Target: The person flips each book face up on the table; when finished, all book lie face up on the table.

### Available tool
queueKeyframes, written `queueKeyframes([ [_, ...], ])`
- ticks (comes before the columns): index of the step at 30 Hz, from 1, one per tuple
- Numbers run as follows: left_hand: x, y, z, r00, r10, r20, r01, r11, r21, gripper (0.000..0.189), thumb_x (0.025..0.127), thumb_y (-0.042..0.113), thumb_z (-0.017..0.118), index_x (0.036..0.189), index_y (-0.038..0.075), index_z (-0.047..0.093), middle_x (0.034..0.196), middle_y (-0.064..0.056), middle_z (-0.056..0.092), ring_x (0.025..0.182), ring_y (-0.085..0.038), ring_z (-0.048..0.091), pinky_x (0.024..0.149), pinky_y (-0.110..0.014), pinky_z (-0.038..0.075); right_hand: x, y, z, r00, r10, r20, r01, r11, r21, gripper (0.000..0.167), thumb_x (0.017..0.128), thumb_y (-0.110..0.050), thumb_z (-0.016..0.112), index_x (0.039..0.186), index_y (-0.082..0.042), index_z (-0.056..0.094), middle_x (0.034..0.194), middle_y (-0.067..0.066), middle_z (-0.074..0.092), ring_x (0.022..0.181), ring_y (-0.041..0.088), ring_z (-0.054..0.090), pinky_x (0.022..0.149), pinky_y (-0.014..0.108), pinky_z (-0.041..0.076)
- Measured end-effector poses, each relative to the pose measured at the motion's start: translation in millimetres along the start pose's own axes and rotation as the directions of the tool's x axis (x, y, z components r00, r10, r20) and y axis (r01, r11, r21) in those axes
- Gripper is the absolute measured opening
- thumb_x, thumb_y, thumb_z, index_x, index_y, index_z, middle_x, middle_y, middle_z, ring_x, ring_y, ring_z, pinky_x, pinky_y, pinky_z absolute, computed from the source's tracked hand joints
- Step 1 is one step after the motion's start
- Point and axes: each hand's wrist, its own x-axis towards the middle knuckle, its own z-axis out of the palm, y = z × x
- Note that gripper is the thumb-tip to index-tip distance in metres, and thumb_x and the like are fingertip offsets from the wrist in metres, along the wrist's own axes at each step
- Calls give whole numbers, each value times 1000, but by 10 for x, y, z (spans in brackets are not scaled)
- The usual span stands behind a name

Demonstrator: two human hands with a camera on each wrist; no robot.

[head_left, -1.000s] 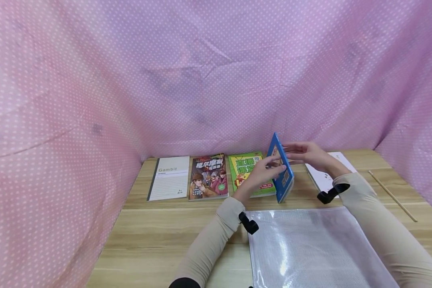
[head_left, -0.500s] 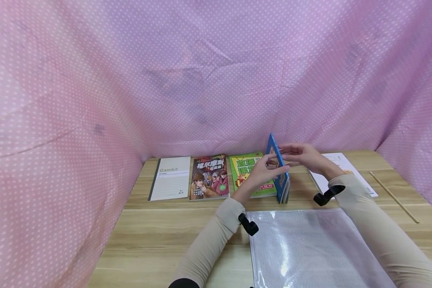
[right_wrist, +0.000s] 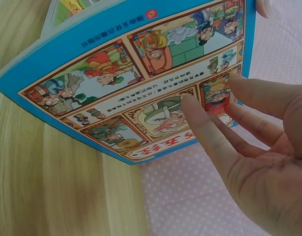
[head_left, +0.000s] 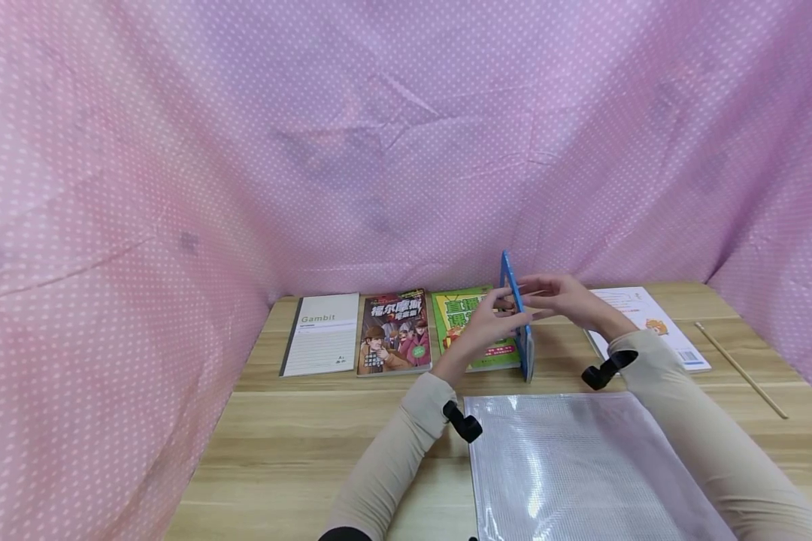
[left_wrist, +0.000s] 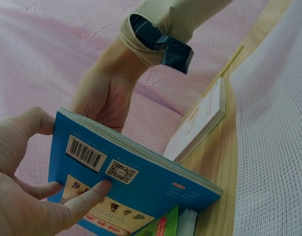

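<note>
A blue picture book (head_left: pixel 524 342) stands on edge, almost edge-on in the head view, between my hands. My left hand (head_left: pixel 490 323) grips it on the left: in the left wrist view, fingertips lie on the back cover with its barcode (left_wrist: pixel 86 153), and one finger bends at the edge. My right hand (head_left: pixel 568 300) is on the other side; in the right wrist view its extended thumb and fingers touch the illustrated front cover (right_wrist: pixel 165 115). The book's lower end is beside a green book (head_left: pixel 453 319), which lies flat and is partly hidden by the left hand.
Left of the green book lie a detective comic book (head_left: pixel 394 334) and a Gambit notebook (head_left: pixel 321 334). A white book (head_left: pixel 656 330) and a thin stick (head_left: pixel 737 368) lie at right. A clear mesh zip pouch (head_left: pixel 568 458) lies in front on the wooden table (head_left: pixel 311 443).
The blue book has turned more edge-on and shifted slightly left. My right hand has moved left with it, uncovering more of the white book.
</note>
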Motion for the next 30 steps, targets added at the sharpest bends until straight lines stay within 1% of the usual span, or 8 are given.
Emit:
queueKeyframes([
  [3, -7, -14, -48, 1000, 0, 13, 0, 1000, -21, 68, 92, 14, 74, 152, 13, 42, 145, -25, 44, 121, -27, 61, 100, -47, 57, 33, 15, 23, 1000, -14, 9, 14, 1000, 15, 55, 100, -5, 61, 149, 11, 40, 146, 40, 45, 106, 4, 68, 91, 40, 61],
  [6, -25, -19, -107, 1000, 1, 25, 0, 1000, -28, 68, 93, 13, 73, 153, 11, 42, 139, -20, 49, 118, -26, 62, 100, -49, 57, 65, 33, 41, 1000, -10, 13, 10, 1000, -1, 56, 100, -7, 62, 149, 8, 41, 147, 36, 47, 109, 6, 67, 95, 43, 59],
  [10, -56, -25, -190, 999, 6, 40, -4, 999, -33, 67, 94, 10, 70, 154, 7, 40, 134, -15, 52, 118, -28, 64, 102, -55, 54, 104, 62, 77, 1000, -19, 23, 20, 999, -29, 54, 100, -9, 63, 149, 5, 44, 148, 32, 48, 116, 14, 66, 98, 49, 57],
  [16, -100, -47, -318, 999, -18, 36, 20, 999, -44, 67, 95, 9, 69, 155, 7, 40, 140, -18, 54, 121, -28, 65, 95, -39, 60, 184, 119, 141, 999, -21, 37, 24, 998, -61, 52, 99, -2, 62, 148, 7, 46, 148, 33, 49, 125, 36, 62, 98, 54, 56],
  [18, -123, -54, -365, 999, -23, 31, 24, 999, -27, 65, 96, 9, 68, 155, 7, 41, 141, -17, 55, 121, -28, 66, 93, -37, 60, 220, 146, 166, 999, -21, 32, 23, 996, -81, 50, 99, -1, 62, 147, 6, 48, 147, 32, 50, 126, 39, 61, 98, 53, 56],
  [23, -168, -99, -474, 999, -30, 20, 29, 999, 43, 63, 96, 8, 66, 155, 10, 43, 145, -13, 55, 116, -26, 68, 96, -42, 59, 308, 219, 220, 1000, -16, 20, 19, 989, -144, 48, 97, -2, 64, 143, 4, 54, 145, 31, 54, 124, 41, 62, 96, 49, 58],
  [26, -173, -141, -520, 999, -43, 12, 42, 998, 52, 63, 96, 8, 65, 155, 11, 43, 148, -11, 53, 113, -26, 70, 98, -47, 58, 341, 243, 238, 1000, 1, 15, 1, 985, -170, 48, 96, -1, 66, 142, 5, 55, 144, 31, 54, 124, 43, 61, 96, 47, 58],
  [30, -180, -191, -572, 998, -57, 0, 57, 998, 37, 64, 96, 9, 66, 155, 10, 43, 145, -12, 55, 108, -26, 71, 99, -50, 57, 375, 246, 259, 999, 42, 20, -38, 980, -196, 50, 96, -3, 66, 143, 4, 53, 146, 31, 52, 128, 45, 57, 100, 49, 56],
])
